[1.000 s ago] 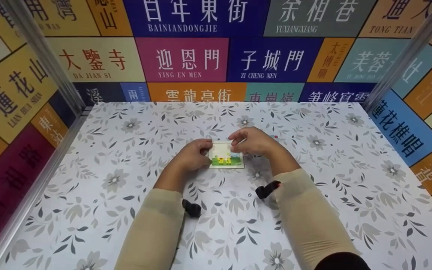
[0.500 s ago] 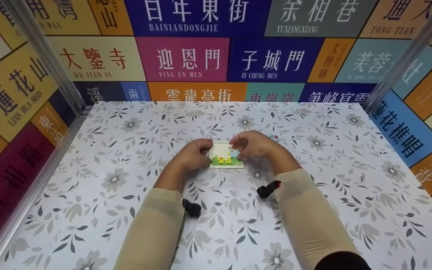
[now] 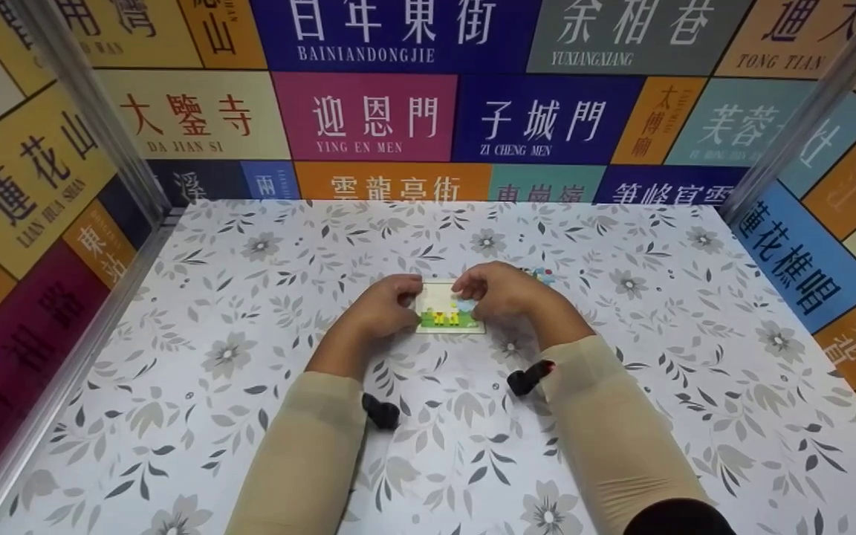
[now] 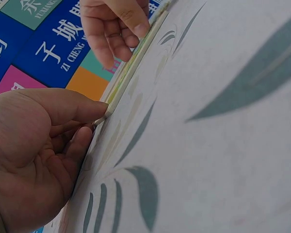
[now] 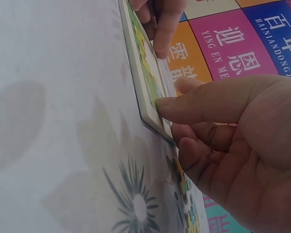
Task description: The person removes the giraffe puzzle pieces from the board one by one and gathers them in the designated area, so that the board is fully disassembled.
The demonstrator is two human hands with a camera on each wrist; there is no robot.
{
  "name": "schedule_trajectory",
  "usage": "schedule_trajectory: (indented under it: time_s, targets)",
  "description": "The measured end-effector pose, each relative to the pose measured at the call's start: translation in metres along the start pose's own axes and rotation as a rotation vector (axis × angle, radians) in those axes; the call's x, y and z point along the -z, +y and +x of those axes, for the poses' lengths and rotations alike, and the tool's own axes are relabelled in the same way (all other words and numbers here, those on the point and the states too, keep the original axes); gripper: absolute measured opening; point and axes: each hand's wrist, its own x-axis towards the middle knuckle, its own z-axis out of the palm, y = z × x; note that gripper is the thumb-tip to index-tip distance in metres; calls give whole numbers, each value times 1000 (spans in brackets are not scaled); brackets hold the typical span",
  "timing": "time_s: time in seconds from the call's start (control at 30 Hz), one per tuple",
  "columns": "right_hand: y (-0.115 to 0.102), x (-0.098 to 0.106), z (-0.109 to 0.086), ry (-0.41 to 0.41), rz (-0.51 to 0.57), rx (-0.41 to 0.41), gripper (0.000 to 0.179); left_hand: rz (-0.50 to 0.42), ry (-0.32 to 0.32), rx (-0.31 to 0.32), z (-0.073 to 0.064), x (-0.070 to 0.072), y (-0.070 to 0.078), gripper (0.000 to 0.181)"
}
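A small jigsaw puzzle board (image 3: 439, 293) lies on the table, with a pale frame, a bare upper area and green-and-yellow picture pieces along its near side. My left hand (image 3: 383, 308) grips its left edge; in the left wrist view the thumb (image 4: 94, 110) presses the board's rim, fingers curled beside it. At the right edge is my right hand (image 3: 506, 291). In the right wrist view its thumb (image 5: 172, 108) presses on the picture near the corner, with curled fingers against the side. Whether a loose piece sits under that thumb is hidden.
Loose colourful puzzle pieces (image 3: 543, 275) lie just beyond the right hand, partly hidden by it; the right wrist view also shows pieces (image 5: 186, 194) below the fingers. A floral cloth (image 3: 458, 461) covers the table. Panels with printed characters (image 3: 368, 119) stand at the back and sides.
My right hand has come down and slightly nearer, its thumb now on the board's right part. More of the loose pieces behind it show. The left hand keeps its grip.
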Motion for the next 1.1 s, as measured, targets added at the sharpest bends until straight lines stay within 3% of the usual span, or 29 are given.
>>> schedule_trajectory:
  time_s: [0.43,0.6,0.87,1.1]
  targets:
    - [-2,-1,0,-7,17,-30,47,-30,-14,40,2,0,1,63]
    - [-2,0,-1,-3,20,-34,49,-5,-12,11,2,1,1,63]
    - [2,2,-1,39,-27,36,49,3,-16,-23,0,1,-1,66]
    - [2,2,0,46,-7,53,41,-4,-14,2,1,1,-1,67]
